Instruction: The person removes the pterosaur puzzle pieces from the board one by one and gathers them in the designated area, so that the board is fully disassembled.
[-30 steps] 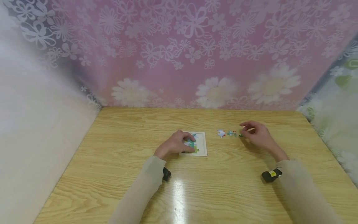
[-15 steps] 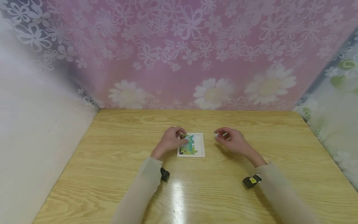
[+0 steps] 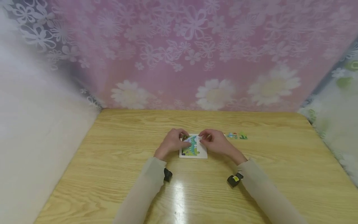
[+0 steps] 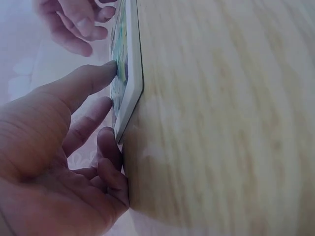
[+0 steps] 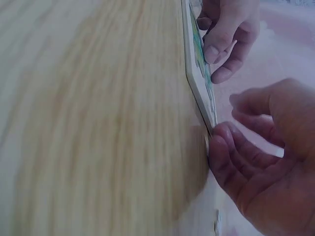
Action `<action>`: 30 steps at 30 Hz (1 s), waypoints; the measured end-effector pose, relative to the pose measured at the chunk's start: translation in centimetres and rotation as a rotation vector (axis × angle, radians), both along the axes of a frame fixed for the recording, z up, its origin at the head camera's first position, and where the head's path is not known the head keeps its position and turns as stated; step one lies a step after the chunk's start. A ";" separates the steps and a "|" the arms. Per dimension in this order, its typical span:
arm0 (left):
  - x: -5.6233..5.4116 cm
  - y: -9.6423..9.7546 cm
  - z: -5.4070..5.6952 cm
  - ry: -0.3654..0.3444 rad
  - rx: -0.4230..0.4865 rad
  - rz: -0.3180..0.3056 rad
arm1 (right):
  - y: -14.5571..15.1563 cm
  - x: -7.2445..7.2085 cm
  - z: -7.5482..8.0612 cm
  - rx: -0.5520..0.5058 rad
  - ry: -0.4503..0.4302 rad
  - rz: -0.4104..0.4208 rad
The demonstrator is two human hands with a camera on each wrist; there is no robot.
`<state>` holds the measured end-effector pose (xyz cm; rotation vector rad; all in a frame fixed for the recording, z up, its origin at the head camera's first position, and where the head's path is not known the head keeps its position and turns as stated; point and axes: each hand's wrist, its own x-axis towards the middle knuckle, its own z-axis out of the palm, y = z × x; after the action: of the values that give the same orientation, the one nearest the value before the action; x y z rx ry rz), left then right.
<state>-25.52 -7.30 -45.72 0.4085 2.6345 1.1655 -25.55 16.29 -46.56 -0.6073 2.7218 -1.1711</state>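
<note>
A small jigsaw puzzle (image 3: 193, 149) with a green and teal picture lies in a white-rimmed tray (image 3: 203, 155); a bare strip shows at its right side. My left hand (image 3: 172, 143) rests at the tray's left, its thumb (image 4: 101, 73) and a finger touching the picture. At the top right of the tray is my right hand (image 3: 216, 143). Its lower fingers (image 5: 221, 147) touch the tray's corner, while thumb and forefinger sit close together above. I see no piece between them. Loose on the table lie a teal piece (image 3: 232, 135) and a green piece (image 3: 243, 135).
A wood-grain table (image 3: 139, 124) carries everything. Behind it hangs a pink flowered curtain (image 3: 167, 71), with pale sides to left and right. Something small (image 5: 218, 221) lies on the table beside my right hand.
My right hand has moved left from the loose pieces to the tray's upper right. The left hand's thumb and fingers have shifted back over the puzzle, uncovering more of the picture.
</note>
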 end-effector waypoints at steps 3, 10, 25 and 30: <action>-0.1 -0.1 -0.2 -0.006 0.015 -0.013 | -0.4 -0.3 -0.3 0.022 0.001 -0.015; -0.1 -0.2 -0.4 -0.016 0.009 -0.003 | -1.2 -0.5 -0.2 0.083 -0.001 -0.014; 0.1 0.2 -0.5 -0.041 0.008 0.058 | -1.9 -0.7 0.2 0.063 -0.101 -0.097; 0.0 0.2 -0.5 -0.034 -0.008 0.066 | -1.9 -1.0 -0.2 0.046 -0.108 -0.113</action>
<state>-25.57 -7.07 -46.26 0.2995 2.6418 1.1701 -26.56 14.40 -46.72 -0.3776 2.7141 -1.1266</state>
